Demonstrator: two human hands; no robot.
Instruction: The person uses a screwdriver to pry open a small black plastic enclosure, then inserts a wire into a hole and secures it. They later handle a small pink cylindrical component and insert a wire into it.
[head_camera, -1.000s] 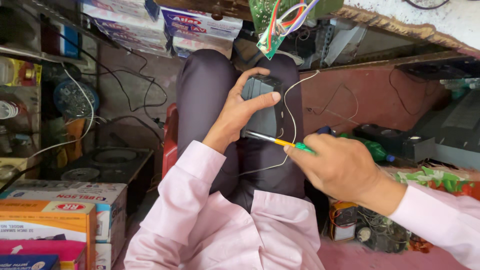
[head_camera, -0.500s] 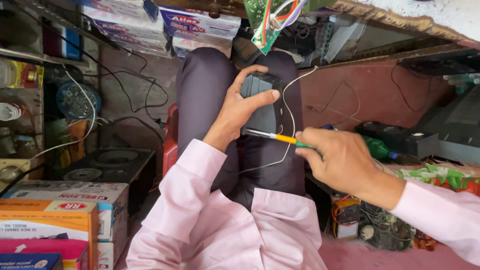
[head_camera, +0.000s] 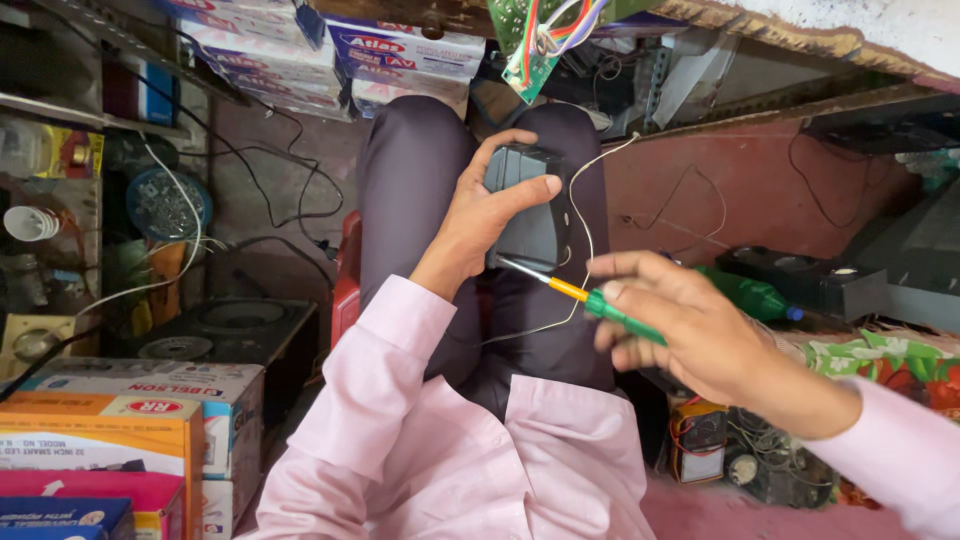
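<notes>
My left hand (head_camera: 487, 215) grips a small dark grey box-shaped device (head_camera: 524, 215) held against my lap. My right hand (head_camera: 690, 330) holds a screwdriver with a green and yellow handle (head_camera: 600, 302); its metal tip touches the lower edge of the device. A thin white wire (head_camera: 580, 220) loops from the device up toward a green circuit board (head_camera: 525, 45) hanging above with coloured wires. My legs in dark trousers (head_camera: 410, 190) and pink shirt sleeves fill the middle of the view.
Stacked cardboard boxes (head_camera: 110, 430) stand at the lower left. A dark speaker cabinet (head_camera: 225, 325) sits on the floor. A green bottle (head_camera: 750, 295) and a black power strip (head_camera: 810, 280) lie to the right. Shelves with boxes (head_camera: 400, 50) are above.
My right hand with the screwdriver has shifted slightly lower and to the right. The left hand keeps its hold on the device.
</notes>
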